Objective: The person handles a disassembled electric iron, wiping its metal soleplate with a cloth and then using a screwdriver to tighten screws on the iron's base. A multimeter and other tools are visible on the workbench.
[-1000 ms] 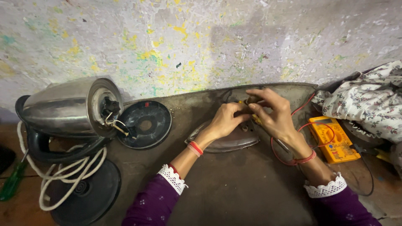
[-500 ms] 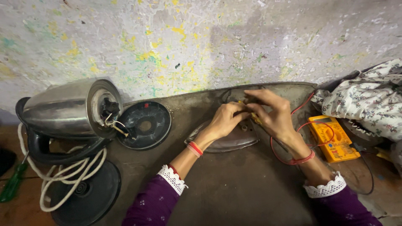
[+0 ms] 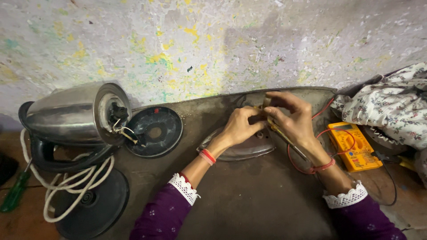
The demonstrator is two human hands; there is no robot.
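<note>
My left hand [image 3: 240, 126] and my right hand [image 3: 291, 116] meet over the back end of a flat metal iron soleplate [image 3: 242, 150] that lies on the dark worktop [image 3: 249, 204]. The left fingers pinch a small part on the plate, and that part is hidden by the fingers. In my right hand is a thin meter probe [image 3: 284, 135], its shaft running back along the wrist. A red lead [image 3: 302, 166] loops from it to a yellow multimeter [image 3: 353, 146] on the right.
A steel kettle [image 3: 71, 115] lies on its side at the left, wires hanging from its open bottom. Its black bottom cover [image 3: 153, 131], round base [image 3: 93, 202] and white cord [image 3: 66, 191] are nearby. A green screwdriver [image 3: 15, 193] lies far left, a floral cloth [image 3: 391, 106] far right.
Both hands stay over the soleplate. The fingers shift only slightly against each other.
</note>
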